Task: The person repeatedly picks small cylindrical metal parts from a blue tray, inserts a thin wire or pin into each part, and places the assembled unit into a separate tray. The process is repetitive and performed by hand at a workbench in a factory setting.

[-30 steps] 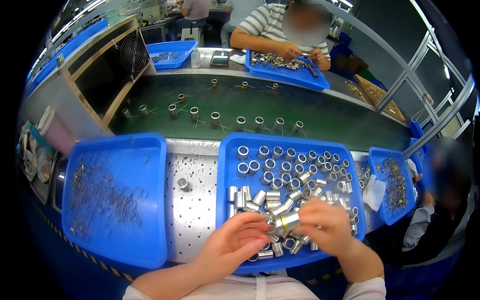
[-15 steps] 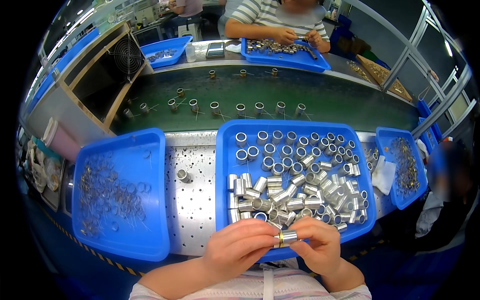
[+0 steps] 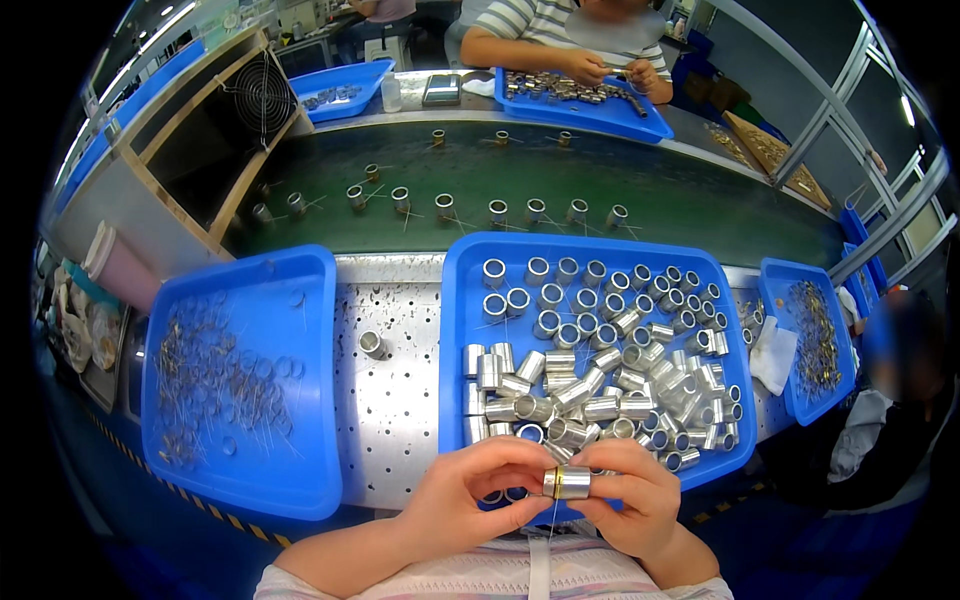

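Above the front edge of the large blue tray [image 3: 452, 330], a short silvery metal sleeve [image 3: 572, 483] lies level between my hands. A yellowish ring runs round its left part, and a thin wire hangs down from there. My right hand [image 3: 640, 495] grips the sleeve's right end between thumb and fingers. Thumb and forefinger of my left hand [image 3: 455, 505] curve round the left end, above and below it; its other fingers are partly hidden. Many similar sleeves [image 3: 600, 408] fill the tray, upright in the far rows and lying in a heap nearer me.
A left blue tray [image 3: 325, 400] holds thin wire rings. One sleeve [image 3: 372, 345] stands on the perforated metal table [image 3: 385, 440]. Beyond, sleeves with wires stand on a green belt [image 3: 700, 200]. At right are a white cloth [image 3: 773, 357] and a small tray [image 3: 775, 280]. A co-worker sits opposite.
My left fingers have spread wider and shifted back from the sleeve, showing more of its left end and the hanging wire. The whole view has shifted slightly.
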The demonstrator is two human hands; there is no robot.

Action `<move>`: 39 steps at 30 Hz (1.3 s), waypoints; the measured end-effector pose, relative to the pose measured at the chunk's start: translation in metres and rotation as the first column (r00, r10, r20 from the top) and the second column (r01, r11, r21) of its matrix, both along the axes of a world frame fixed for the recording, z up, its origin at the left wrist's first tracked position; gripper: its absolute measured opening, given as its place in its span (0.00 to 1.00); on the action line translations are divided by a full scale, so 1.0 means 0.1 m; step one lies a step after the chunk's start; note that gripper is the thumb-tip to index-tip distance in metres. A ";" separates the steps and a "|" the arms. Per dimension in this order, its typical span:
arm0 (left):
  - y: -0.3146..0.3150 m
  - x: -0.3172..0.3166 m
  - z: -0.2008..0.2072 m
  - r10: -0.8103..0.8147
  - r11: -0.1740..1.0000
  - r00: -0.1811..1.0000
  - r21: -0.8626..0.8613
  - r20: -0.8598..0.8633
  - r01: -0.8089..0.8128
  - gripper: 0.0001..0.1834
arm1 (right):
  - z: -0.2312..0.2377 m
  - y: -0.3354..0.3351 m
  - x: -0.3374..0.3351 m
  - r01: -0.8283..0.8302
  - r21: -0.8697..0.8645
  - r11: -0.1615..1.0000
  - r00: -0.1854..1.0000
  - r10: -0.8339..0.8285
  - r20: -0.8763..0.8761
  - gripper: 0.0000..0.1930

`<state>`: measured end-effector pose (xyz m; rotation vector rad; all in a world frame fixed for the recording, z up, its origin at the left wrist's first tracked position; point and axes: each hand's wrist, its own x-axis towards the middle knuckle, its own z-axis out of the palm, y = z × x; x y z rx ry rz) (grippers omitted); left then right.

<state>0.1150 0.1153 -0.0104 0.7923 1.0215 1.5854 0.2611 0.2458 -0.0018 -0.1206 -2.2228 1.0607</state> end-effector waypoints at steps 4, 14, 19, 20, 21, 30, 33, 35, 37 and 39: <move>-0.01 -0.02 0.00 -0.049 0.997 0.993 -0.057 0.111 0.055 0.19 | -0.02 -0.07 -0.03 -0.004 -0.003 1.000 0.999 0.004 -0.037 0.12; -0.05 -0.01 -0.04 -0.042 0.998 0.988 -0.045 0.152 0.050 0.20 | -0.07 -0.20 0.04 0.008 -0.126 0.992 0.999 -0.013 -0.040 0.10; -0.06 -0.01 -0.01 -0.013 0.991 0.979 -0.126 0.203 0.039 0.18 | -0.10 -0.19 0.02 -0.072 -0.143 0.987 0.996 0.065 -0.053 0.10; -0.08 -0.02 -0.03 -0.008 0.993 0.983 -0.111 0.183 0.029 0.18 | -0.09 -0.18 0.03 -0.088 -0.151 0.985 0.996 0.082 -0.041 0.10; -0.07 -0.02 -0.03 -0.013 0.991 0.985 -0.125 0.173 0.035 0.18 | -0.09 -0.18 0.03 -0.090 -0.180 0.979 0.995 0.082 -0.052 0.09; -0.43 -0.44 0.05 0.416 0.908 0.868 0.071 -0.272 -0.413 0.21 | 0.22 0.65 0.49 0.441 0.140 0.886 0.803 -0.460 0.379 0.14; -0.74 -0.87 0.09 0.523 0.699 0.292 0.208 -0.801 -0.684 0.19 | 0.28 1.00 0.47 0.307 0.343 0.888 0.742 -0.449 0.498 0.14; -1.05 -1.12 0.16 0.352 0.576 -0.007 0.222 -0.936 -0.787 0.20 | 0.25 1.30 0.22 0.273 0.378 0.885 0.798 -0.428 0.425 0.10; -1.25 -1.31 0.16 0.209 0.450 -0.096 0.183 -0.973 -0.874 0.19 | 0.29 1.64 -0.16 0.226 0.392 0.892 0.825 -0.389 0.410 0.06; -1.27 -1.34 0.12 0.110 0.418 -0.152 0.184 -0.982 -0.889 0.19 | 0.27 2.02 -0.52 0.197 0.528 0.826 0.835 -0.423 0.351 0.07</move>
